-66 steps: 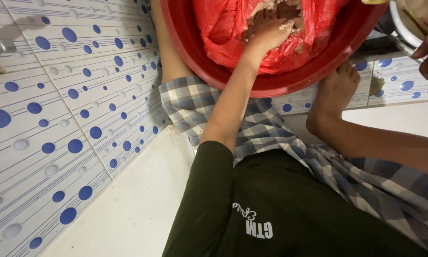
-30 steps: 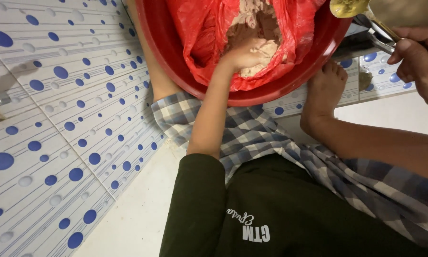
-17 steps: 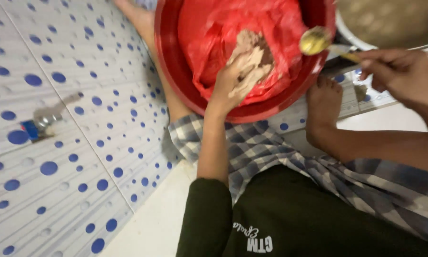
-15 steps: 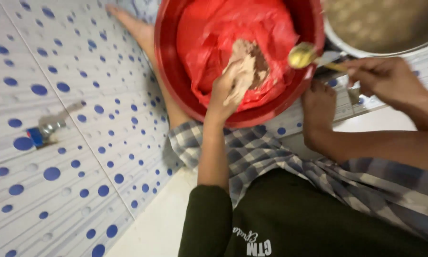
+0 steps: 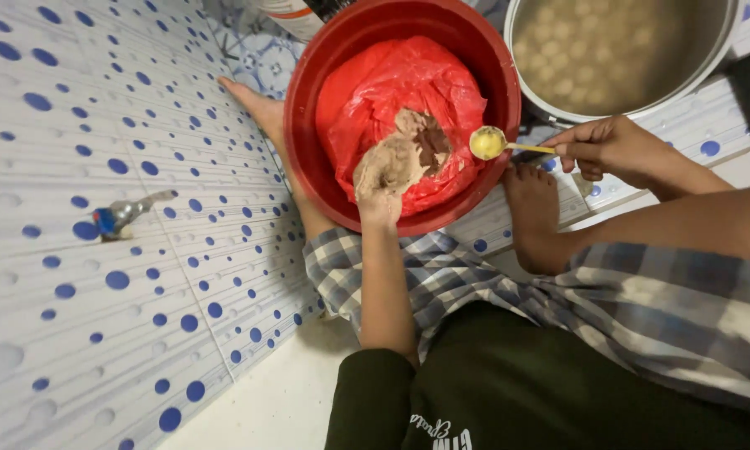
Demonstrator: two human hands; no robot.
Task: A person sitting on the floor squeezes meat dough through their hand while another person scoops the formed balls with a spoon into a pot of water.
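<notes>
Filling step being worked: dough lump (image 5: pixel 392 162) being cupped in left hand (image 5: pixel 381 185) over red basin (image 5: pixel 308 117); spoon (image 5: pixel 496 144), at 3 o'clock, being pinched by right hand (image 5: pixel 608 150). Next likely called for: filling being tipped onto dough.

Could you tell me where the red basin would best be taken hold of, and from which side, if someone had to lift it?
Probably by the rim of the red basin, at two opposite bare stretches: the far-left edge and the far-right edge near the metal pot. The near rim is crowded by the left hand, coated in dough, and the right hand with its spoon. The rolled lip offers a hold; the walls look smooth.
</notes>
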